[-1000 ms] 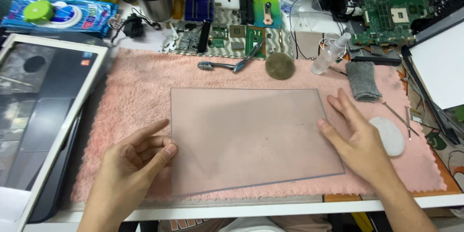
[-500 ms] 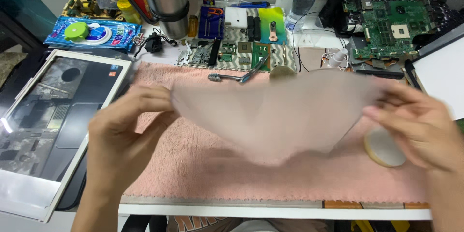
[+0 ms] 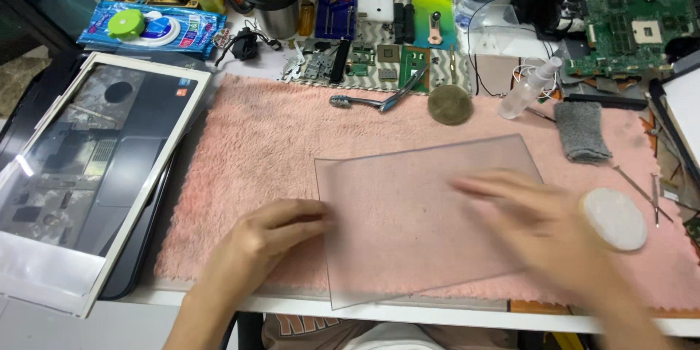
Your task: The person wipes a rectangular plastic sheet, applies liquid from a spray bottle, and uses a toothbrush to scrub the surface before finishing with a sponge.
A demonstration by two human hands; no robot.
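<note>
Thin, clear rectangular plastic sheet (image 3: 408,211), slightly frosted, lies flat on the fluffy pink towel (image 3: 255,138) at centre-right of the frame. It sits a bit skewed, and its lower left corner reaches past the towel's near edge over the white surface (image 3: 189,299).

Your left hand (image 3: 273,237), lower centre, rests on the towel with fingers loosely curled, fingertips touching the sheet's left edge; it pinches nothing. Your right hand (image 3: 539,222), lower right, lies on top of the sheet, palm down and fingers spread. It is motion-blurred, so finger detail is unclear.

A white oval pad (image 3: 614,219) sits just right of your right hand. A grey folded cloth (image 3: 581,131) lies at upper right on the towel, and a round brown pad (image 3: 449,104) just beyond the sheet's far edge.
</note>
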